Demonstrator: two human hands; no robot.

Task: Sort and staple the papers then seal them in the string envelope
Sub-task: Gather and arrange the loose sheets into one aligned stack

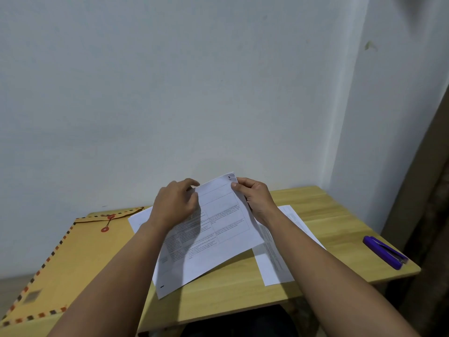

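Note:
A printed white sheet with table lines is lifted above the wooden table, tilted with its far edge up. My right hand pinches its top right corner, thumb on the front. My left hand is at the sheet's top left edge with curled fingers; its grip on the paper is hidden. More printed sheets lie flat beneath: one to the right, one at the left. A brown string envelope with a red button and string lies at the table's left. A purple stapler sits at the right edge.
A pale wall rises right behind the table. A dark brown vertical surface stands at the far right beside the stapler. The envelope overhangs the table's left front corner.

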